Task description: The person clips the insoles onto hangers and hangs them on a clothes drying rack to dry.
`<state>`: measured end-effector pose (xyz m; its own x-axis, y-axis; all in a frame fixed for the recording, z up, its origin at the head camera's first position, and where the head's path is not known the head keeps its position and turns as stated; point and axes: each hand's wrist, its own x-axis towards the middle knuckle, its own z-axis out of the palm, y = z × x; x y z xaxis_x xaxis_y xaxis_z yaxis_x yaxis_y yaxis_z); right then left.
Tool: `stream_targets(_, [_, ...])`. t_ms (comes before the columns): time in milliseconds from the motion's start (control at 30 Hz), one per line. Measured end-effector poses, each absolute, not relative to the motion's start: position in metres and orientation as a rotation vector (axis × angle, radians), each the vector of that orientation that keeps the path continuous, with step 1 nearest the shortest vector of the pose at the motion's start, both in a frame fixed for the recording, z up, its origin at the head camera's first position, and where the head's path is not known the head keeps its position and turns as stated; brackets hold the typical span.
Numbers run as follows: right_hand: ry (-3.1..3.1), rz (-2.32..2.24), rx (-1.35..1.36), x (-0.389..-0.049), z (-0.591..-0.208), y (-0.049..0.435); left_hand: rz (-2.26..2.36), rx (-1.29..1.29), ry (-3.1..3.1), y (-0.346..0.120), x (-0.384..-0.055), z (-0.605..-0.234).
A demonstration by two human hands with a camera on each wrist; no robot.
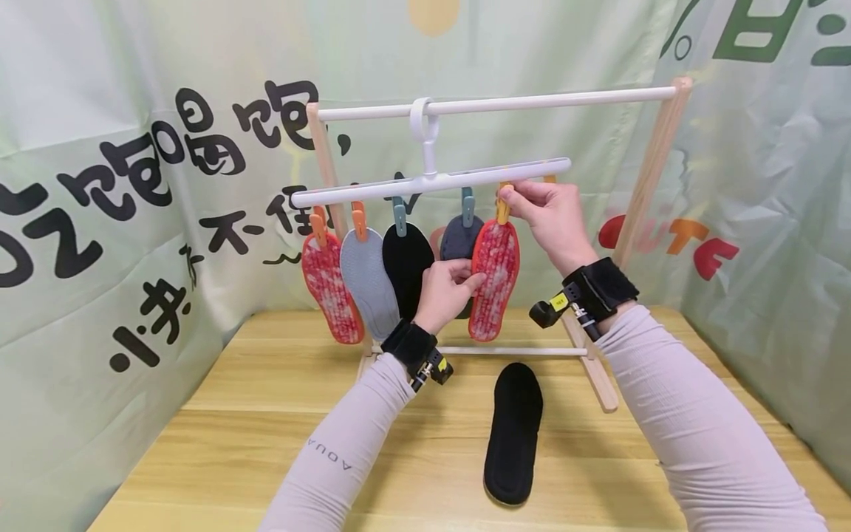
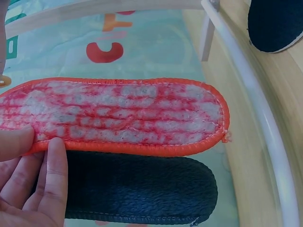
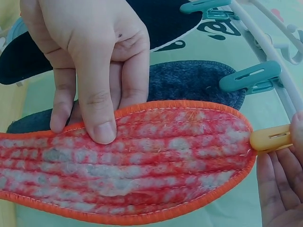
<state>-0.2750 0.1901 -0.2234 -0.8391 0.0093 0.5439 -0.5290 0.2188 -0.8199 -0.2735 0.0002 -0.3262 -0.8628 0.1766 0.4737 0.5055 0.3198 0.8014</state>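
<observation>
A red and white insole (image 1: 495, 277) with an orange-red edge hangs upright below the white hanger bar (image 1: 465, 177). My left hand (image 1: 447, 294) pinches its left edge between thumb and fingers, about midway down. At its top, my right hand (image 1: 548, 218) pinches a yellow clothespin (image 1: 503, 205), whose jaws meet the insole's upper end in the right wrist view. Just behind hangs a dark grey insole (image 3: 189, 82) from a teal clothespin (image 3: 251, 78). In the left wrist view the red insole (image 2: 123, 116) overlaps this dark insole (image 2: 142, 187).
Further left hang a black insole (image 1: 405, 258), a grey insole (image 1: 368, 273) and another red insole (image 1: 331, 288), each clipped. The hanger hooks over a wooden rack's white rail (image 1: 552, 101). A black insole (image 1: 515, 432) lies on the wooden table (image 1: 219, 451).
</observation>
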Motion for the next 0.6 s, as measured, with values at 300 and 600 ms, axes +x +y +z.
stream_targets(300, [-2.059, 1.666, 0.485, -0.2738, -0.2235, 0.1907, -1.523, -0.613, -2.296, 0.0015, -0.2743, -0.3255])
stream_targets(600, [-2.083, 1.636, 0.471, -0.2741, -0.2238, 0.1906, -1.536, -0.612, -2.306, 0.0025, -0.2727, -0.3226])
